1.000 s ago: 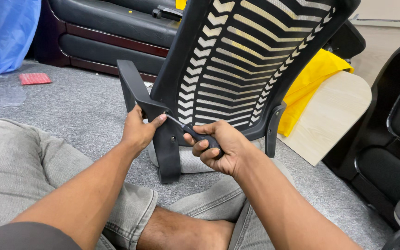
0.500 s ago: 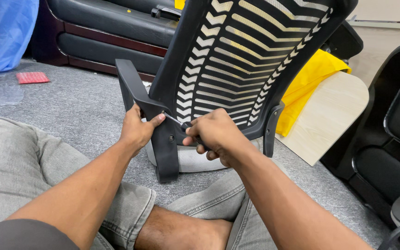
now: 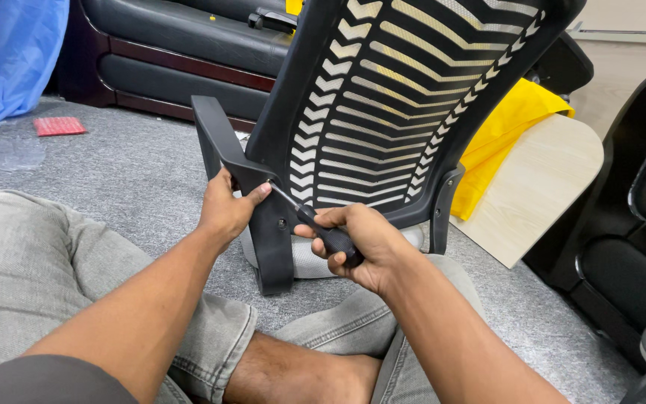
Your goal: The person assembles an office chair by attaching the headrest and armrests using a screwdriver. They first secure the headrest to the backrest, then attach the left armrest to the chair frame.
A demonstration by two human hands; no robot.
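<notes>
A black office-chair backrest (image 3: 405, 82) with a slotted mesh back stands upright on the grey carpet in front of me. Its left armrest bracket (image 3: 233, 161) is gripped by my left hand (image 3: 226, 209), thumb resting near the screw point. A screwdriver (image 3: 321, 228) with a black handle is held in my right hand (image 3: 364, 243). Its metal shaft angles up and left, and the tip meets the bracket just beside my left thumb. The chair's grey seat cushion (image 3: 309, 262) shows low behind the bracket.
My legs in grey jeans (image 3: 31, 262) stretch out below. A black sofa (image 3: 173, 45) lines the back, with blue plastic sheeting (image 3: 9, 52) and a small red mat (image 3: 58, 126) at left. A yellow cloth (image 3: 506, 123), a light wooden board (image 3: 540, 179) and a black chair (image 3: 637, 224) stand at right.
My right hand has rolled back on the screwdriver handle, from palm-down half a second ago to fingers showing underneath. The left hand and the backrest have stayed in place.
</notes>
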